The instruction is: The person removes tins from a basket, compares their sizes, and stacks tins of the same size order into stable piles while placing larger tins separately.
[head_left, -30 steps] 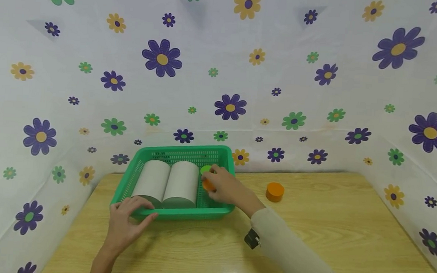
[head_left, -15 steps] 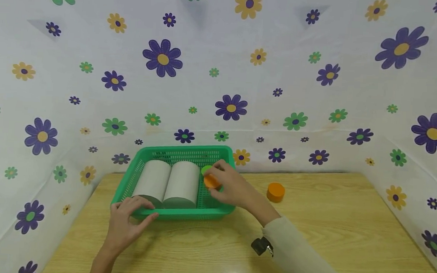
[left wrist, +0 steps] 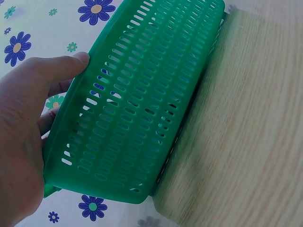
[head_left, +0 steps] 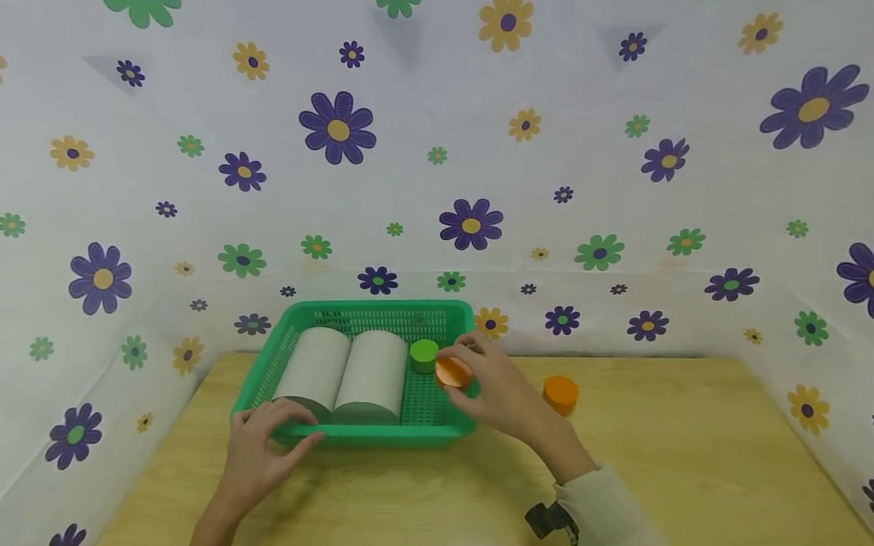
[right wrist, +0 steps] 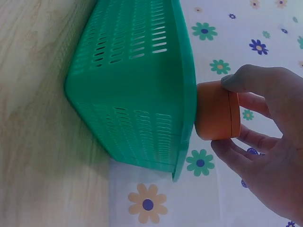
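My right hand point(head_left: 504, 398) pinches a short orange cylinder point(head_left: 453, 372) at the right side of a green plastic basket point(head_left: 389, 435). In the right wrist view, that cylinder point(right wrist: 215, 111) sits level with the basket's rim, a thin seam near its gripped end, thumb on one side and fingers on the other. My left hand point(head_left: 260, 458) holds the basket's front left rim, its thumb point(left wrist: 81, 57) outside and its other fingers over the rim. Inside the basket lie two large white cylinders point(head_left: 315, 367), side by side. A short green cylinder point(head_left: 424, 356) stands to their right.
A second short orange cylinder point(head_left: 560, 395) stands on the wooden table point(head_left: 680, 472), right of the basket. A white cloth with printed flowers point(head_left: 418, 96) hangs behind the table and along its sides.
My right hand has lifted the orange cylinder and moved it rightward, to the basket's right rim. The green cylinder now shows fully. My left hand stays on the rim; the head view has shifted slightly.
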Demonstrator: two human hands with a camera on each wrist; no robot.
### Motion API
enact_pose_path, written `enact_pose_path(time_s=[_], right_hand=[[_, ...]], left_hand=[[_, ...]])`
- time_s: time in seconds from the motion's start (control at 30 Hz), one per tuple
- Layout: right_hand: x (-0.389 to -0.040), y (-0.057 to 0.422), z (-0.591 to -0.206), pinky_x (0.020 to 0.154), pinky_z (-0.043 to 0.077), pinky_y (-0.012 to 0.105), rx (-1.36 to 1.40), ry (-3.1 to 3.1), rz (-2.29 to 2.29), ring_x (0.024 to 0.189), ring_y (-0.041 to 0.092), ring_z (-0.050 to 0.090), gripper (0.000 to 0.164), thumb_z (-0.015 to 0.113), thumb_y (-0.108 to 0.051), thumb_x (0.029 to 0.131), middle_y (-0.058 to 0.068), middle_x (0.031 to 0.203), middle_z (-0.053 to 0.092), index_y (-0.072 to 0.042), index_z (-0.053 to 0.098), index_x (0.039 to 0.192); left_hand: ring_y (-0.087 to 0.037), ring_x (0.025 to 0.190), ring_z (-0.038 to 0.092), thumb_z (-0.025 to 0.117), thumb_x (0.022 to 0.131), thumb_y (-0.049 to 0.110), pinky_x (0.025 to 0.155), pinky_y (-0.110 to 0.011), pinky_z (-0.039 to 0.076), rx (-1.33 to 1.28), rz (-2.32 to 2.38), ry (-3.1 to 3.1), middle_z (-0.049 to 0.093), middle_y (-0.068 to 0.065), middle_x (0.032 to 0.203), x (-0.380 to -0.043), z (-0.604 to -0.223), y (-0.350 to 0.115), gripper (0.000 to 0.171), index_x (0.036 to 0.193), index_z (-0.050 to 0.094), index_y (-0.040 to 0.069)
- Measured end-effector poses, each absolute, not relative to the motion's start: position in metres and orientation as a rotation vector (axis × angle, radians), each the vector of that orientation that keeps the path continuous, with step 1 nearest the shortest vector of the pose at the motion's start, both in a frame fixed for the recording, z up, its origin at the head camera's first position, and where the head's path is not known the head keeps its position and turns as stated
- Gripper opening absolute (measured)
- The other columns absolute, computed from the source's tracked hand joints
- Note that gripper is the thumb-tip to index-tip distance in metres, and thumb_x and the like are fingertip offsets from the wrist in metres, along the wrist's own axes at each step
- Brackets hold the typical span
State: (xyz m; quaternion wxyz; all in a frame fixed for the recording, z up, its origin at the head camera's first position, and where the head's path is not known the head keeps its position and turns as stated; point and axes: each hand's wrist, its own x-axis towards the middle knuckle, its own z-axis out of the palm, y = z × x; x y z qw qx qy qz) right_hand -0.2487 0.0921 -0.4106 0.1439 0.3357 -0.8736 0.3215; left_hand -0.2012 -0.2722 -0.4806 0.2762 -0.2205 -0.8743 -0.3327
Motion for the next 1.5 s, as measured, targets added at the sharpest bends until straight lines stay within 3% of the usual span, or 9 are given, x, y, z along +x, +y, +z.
enact_pose_path(time_s=[0.43,0.73,1.03,1.5], right_hand=[[-0.235,0.105,-0.421,0.096,0.053,0.039,0.841,-2.459,1.139,0.113,0.02,0.059,0.04,0.079,-0.011,0.09,0.004,0.129,0.055,-0.01,0.068,0.128],[-0.236,0.119,-0.431,0.099,0.052,0.045,0.855,-2.365,1.164,0.121,0.027,0.058,0.041,0.081,-0.006,0.087,0.012,0.132,0.056,-0.005,0.068,0.126],[-0.237,0.134,-0.44,0.093,0.055,0.043,0.778,-2.354,1.205,0.115,0.025,0.059,0.044,0.081,-0.005,0.087,0.01,0.13,0.055,-0.002,0.067,0.128],[-0.235,0.159,-0.438,0.09,0.054,0.048,0.652,-2.313,1.239,0.116,0.035,0.062,0.043,0.079,0.003,0.085,0.015,0.128,0.056,0.0,0.066,0.125]], left_hand=[[-0.01,0.092,0.06,0.09,0.078,0.016,0.083,-0.043,0.022,-0.603,-0.902,-2.346,0.068,0.017,0.095,-0.201,-0.482,-0.273,0.022,0.092,0.074,0.017],[-0.009,0.092,0.059,0.089,0.079,0.016,0.084,-0.042,0.021,-0.593,-0.919,-2.351,0.068,0.017,0.094,-0.203,-0.484,-0.272,0.021,0.092,0.074,0.017],[-0.014,0.088,0.06,0.09,0.077,0.013,0.08,-0.041,0.019,-0.615,-0.907,-2.297,0.069,0.014,0.092,-0.201,-0.48,-0.271,0.022,0.091,0.073,0.018],[-0.014,0.089,0.06,0.09,0.076,0.013,0.079,-0.041,0.018,-0.623,-0.914,-2.288,0.069,0.014,0.094,-0.202,-0.482,-0.272,0.024,0.092,0.074,0.02]])
